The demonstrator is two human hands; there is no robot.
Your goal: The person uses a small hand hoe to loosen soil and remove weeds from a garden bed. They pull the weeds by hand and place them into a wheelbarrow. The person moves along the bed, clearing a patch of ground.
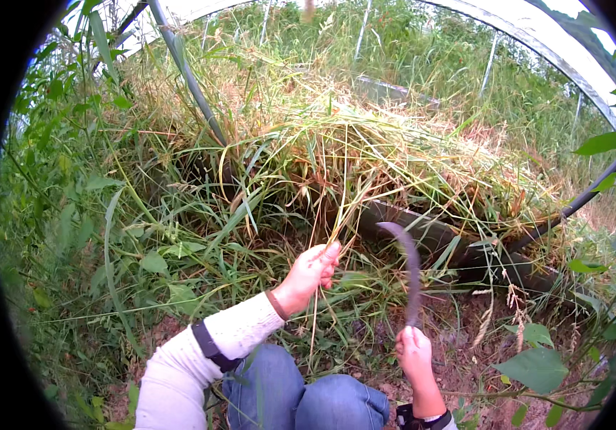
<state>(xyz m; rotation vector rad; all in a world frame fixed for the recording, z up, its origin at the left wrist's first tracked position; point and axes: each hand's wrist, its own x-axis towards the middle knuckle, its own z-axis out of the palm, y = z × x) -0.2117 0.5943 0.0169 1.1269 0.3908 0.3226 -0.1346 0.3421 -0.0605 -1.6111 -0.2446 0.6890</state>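
My left hand [310, 273] grips a small bunch of long grass stems [343, 217], some green and some straw-yellow, whose upper ends reach toward a heap of cut grass [361, 129]. In my right hand [414, 348] is a sickle, held by its handle, which my fingers hide. Its curved dark blade [413, 269] points upward, with the tip bending left toward the stems; blade and stems are apart. Behind the blade runs the dark side board [437, 234] of a raised bed, with grass hanging over it.
A grey pipe [192, 86] slants into the grass at upper left, and a dark pipe [582, 201] rises at right. Dense weeds [71, 231] crowd the left side. Broad leaves [536, 368] stand at lower right over bare soil [458, 344]. My knees [308, 392] are bent below my hands.
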